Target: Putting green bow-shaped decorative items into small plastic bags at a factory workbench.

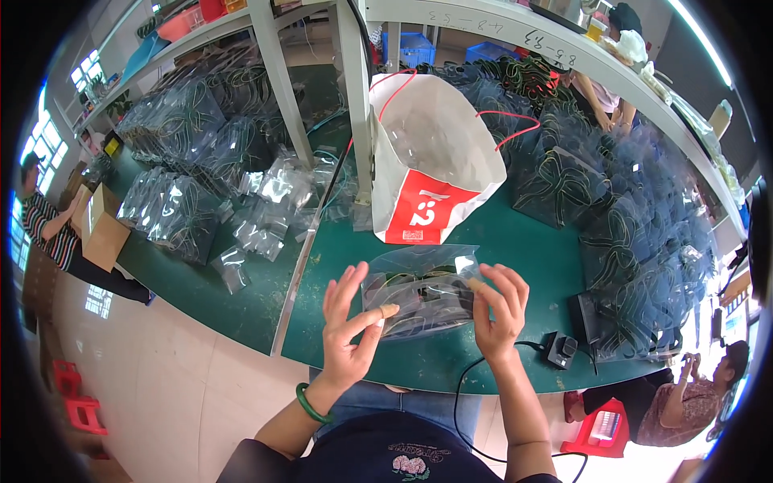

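Observation:
A clear plastic bag (431,302) lies flat at the table's front edge, with dark, looped cord-like contents showing through it. My left hand (350,330) is at its left side, thumb and index finger closed on the film while the other fingers point up. At the right end of the bag, my right hand (499,310) pinches its edge between thumb and fingers. Finger coverings, tan in colour, sit on my index fingertips. A green bangle (312,404) circles my left wrist.
Beyond the bag stands a white and red paper bag (439,137) with clear film inside. Filled clear bags (644,249) pile up at right; more bags (173,209) and small clear packets (274,201) lie left. A black box-shaped device (560,351) with a cable sits right. Other people are around.

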